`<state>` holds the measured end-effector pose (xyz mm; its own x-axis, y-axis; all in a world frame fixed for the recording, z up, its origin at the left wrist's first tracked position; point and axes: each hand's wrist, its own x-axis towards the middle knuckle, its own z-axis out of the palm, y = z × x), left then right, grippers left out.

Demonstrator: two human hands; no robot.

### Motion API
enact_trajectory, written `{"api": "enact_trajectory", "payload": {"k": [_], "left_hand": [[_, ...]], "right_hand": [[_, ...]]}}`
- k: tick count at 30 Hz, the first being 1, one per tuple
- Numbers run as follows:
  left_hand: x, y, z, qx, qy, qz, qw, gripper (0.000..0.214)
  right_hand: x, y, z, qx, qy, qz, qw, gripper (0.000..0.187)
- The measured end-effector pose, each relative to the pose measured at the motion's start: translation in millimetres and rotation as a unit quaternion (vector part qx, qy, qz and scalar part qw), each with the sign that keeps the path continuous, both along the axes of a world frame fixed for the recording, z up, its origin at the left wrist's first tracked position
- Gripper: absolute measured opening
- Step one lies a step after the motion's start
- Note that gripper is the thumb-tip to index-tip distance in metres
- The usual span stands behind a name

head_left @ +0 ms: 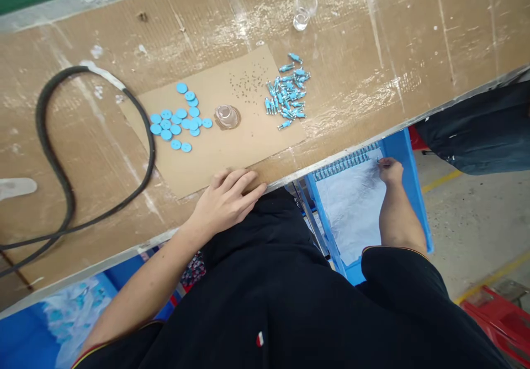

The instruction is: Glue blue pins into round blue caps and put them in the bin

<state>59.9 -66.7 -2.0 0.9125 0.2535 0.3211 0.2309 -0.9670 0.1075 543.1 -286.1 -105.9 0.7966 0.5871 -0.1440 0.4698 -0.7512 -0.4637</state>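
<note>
My left hand (pixel 226 198) lies flat on the front edge of the cardboard-covered table (pixel 372 82), fingers stretched out and holding nothing, just below a brown card sheet (pixel 232 148). On the sheet lie several blue round discs (pixel 178 117), a small clear cup (pixel 227 116) and a pile of small blue pin-like parts (pixel 286 95). My right hand (pixel 389 169) reaches down into a blue crate (pixel 403 153) lined with white plastic. Its fingers are pinched at the end of a row of blue parts (pixel 345 163) along the crate's far wall. What they pinch is too small to make out.
A black rubber belt (pixel 58 153) loops over the table's left side. A second clear cup (pixel 304 9) stands at the back. Another blue crate (pixel 49 319) sits lower left, a red crate (pixel 501 319) lower right. Dark clothing (pixel 480 131) of another person shows at the right.
</note>
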Motion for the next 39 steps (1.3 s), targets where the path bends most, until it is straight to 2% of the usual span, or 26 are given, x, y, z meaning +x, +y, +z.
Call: {"api": "enact_trajectory", "payload": {"k": [3, 7, 19, 25, 33, 39], "left_hand": [[0.9, 0.2, 0.5, 0.001, 0.003, 0.005, 1.000, 0.018], [2.9, -0.8, 0.0, 0.016, 0.005, 0.008, 1.000, 0.016], [3.1, -1.9, 0.4, 0.008, 0.018, 0.013, 1.000, 0.017], [3.0, -2.4, -0.6, 0.012, 0.017, 0.017, 1.000, 0.015], [2.8, -2.0, -1.5, 0.018, 0.019, 0.017, 1.000, 0.015], [3.2, -1.0, 1.7, 0.028, 0.019, 0.014, 0.999, 0.015]], "right_hand": [[7.9, 12.8, -1.3, -0.037, 0.038, -0.051, 0.997, 0.034], [14.8, 18.0, -5.0, -0.064, 0.064, -0.081, 0.993, 0.034], [34.1, 11.0, -28.6, -0.121, 0.088, -0.117, 0.982, 0.032], [34.9, 10.0, -31.7, -0.151, 0.085, -0.120, 0.978, 0.029], [39.4, 5.8, -38.4, -0.153, 0.077, -0.116, 0.978, 0.030], [40.6, 5.4, -39.5, -0.092, 0.062, -0.073, 0.991, 0.030]]}}
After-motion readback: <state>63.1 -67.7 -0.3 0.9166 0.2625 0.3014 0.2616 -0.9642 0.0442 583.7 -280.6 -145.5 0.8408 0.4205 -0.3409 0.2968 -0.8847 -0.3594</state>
